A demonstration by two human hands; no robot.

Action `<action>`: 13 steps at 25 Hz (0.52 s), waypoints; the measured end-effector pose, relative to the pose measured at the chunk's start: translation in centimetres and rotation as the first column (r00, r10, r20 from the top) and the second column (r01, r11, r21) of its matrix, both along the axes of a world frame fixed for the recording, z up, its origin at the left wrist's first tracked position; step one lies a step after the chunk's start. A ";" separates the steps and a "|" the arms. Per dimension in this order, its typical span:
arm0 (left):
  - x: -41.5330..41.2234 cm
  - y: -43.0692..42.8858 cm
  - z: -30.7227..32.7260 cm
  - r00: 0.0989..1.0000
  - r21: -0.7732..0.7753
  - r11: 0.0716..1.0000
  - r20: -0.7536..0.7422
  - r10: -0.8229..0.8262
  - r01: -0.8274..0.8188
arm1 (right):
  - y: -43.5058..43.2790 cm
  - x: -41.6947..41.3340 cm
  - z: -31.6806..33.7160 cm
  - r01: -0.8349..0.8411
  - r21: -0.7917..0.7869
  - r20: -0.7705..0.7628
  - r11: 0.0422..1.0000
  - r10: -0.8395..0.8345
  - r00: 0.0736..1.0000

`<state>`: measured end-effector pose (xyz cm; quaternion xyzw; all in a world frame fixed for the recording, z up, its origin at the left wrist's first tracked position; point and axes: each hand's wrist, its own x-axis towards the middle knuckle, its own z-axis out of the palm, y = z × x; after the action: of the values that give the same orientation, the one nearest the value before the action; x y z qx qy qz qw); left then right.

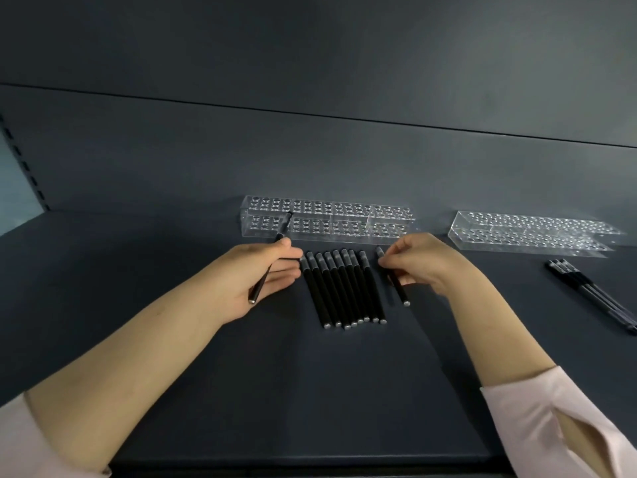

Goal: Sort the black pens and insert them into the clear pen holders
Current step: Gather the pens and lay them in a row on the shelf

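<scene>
Pink-sleeved left hand (265,270) grips slim black pen (260,284), right hand (420,260) pinches second pen (401,293); row of pens (344,291) waits mid-frame; clear perforated holders (327,219) seemingly empty.

We see black pens (344,291) with smoky translucent caps (329,259) and silver end plugs (382,320) lying on a dark slate-blue counter (310,391). The clear pen holders (327,232) carry regular grids of round holes. Our sleeves (551,426) are pale pink, and the back panel (310,63) matches the counter's slate blue.
</scene>
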<state>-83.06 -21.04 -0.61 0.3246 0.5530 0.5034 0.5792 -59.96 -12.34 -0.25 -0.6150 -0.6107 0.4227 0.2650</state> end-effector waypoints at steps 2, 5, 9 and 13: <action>0.1 0.4 0.0 1.000 0.009 1.000 -0.016 -0.016 0.016 | 0.0 -0.6 -0.2 -0.017 0.018 -0.009 1.000 0.017 1.000; 0.1 0.7 0.2 0.996 0.009 1.000 -0.091 -0.006 0.007 | -0.1 -1.0 -0.2 -0.020 0.046 0.013 0.999 0.019 1.000; -0.6 0.5 0.0 0.855 0.010 0.998 -0.516 0.055 -0.058 | -0.3 -1.0 -0.1 -0.012 0.044 0.023 0.999 0.011 1.000; -0.5 0.2 -0.2 0.648 -0.018 0.999 -0.761 -0.033 0.030 | -0.2 -0.8 -0.3 -0.029 0.058 0.092 0.998 0.024 0.995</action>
<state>-83.58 -20.86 -0.76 0.5142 0.7400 0.3098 0.3034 -60.73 -12.55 -0.51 -0.6173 -0.6426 0.3793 0.2492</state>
